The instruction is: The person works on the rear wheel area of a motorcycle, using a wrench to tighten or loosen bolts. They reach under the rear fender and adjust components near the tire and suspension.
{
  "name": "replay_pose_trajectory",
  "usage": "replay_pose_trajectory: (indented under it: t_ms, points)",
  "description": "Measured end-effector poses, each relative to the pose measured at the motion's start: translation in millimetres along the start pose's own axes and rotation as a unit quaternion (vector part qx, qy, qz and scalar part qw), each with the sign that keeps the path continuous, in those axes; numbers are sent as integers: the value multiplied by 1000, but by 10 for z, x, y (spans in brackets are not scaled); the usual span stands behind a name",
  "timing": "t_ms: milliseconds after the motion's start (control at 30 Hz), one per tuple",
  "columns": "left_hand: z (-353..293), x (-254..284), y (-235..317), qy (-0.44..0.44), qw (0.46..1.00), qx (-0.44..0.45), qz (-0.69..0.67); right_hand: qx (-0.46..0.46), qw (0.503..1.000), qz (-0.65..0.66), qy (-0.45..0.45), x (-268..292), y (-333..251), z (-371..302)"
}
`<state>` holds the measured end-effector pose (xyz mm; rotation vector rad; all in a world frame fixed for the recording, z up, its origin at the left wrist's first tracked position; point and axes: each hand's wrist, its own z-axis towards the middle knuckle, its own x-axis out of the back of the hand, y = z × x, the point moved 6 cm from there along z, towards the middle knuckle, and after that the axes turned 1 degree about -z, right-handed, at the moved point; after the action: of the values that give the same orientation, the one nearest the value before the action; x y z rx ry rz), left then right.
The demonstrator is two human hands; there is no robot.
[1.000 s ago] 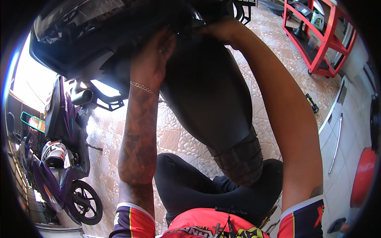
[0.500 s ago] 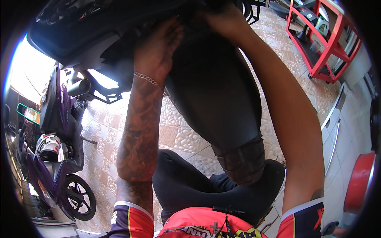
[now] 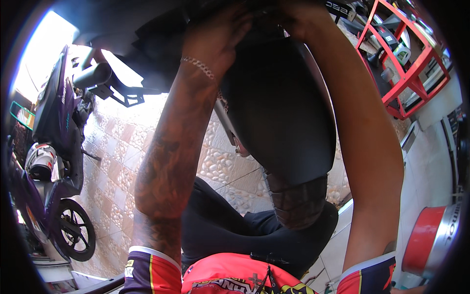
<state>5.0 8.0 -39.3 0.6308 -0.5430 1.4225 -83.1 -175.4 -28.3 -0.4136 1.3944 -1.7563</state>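
Both arms reach up to the shadowed underside of a motorbike's black front body panel (image 3: 112, 24). My left hand (image 3: 213, 36), with a chain bracelet on its wrist, lies against the dark parts there; its fingers are partly lost in shadow. Higher and to the right, my right hand (image 3: 308, 22) is bent in at the same area, its fingertips hidden. Between my forearms hangs the smooth black front mudguard (image 3: 281, 108). Below it, the treaded front tyre (image 3: 298, 201) comes down between my legs. What the fingers touch cannot be made out.
A purple motorbike (image 3: 61, 127) stands on the left, a red and white helmet (image 3: 41, 159) on it. At the upper right is a red-framed trolley (image 3: 416, 81) holding bottles and tools. A red and silver drum (image 3: 426, 240) stands low on the right. The floor (image 3: 122, 186) is patterned tile.
My left hand has shifted up and to the right, closer to the right hand. The right hand has also moved slightly right. The view has shifted, and the mudguard appears farther right.
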Motion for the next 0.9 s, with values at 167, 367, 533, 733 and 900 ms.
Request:
replay_pose_trajectory:
  t_ms: [167, 367, 533, 733, 900]
  points:
    - [42, -14, 52, 103, 988, -104, 42, -7, 1000, -15, -2, -3, -35, 62]
    - [163, -149, -66, 92, 986, 13, -137, -8, 999, -33, -2, -31, -97, 136]
    - [153, -285, -65, 115, 993, -27, -22, -7, 999, -47, 1, -15, -106, 164]
    - [180, -422, -18, 164, 982, 48, 77, -9, 998, -61, 2, -7, -118, 183]
    - [320, -476, -133, 284, 798, 155, -508, -6, 997, -70, -8, -15, -192, 202]
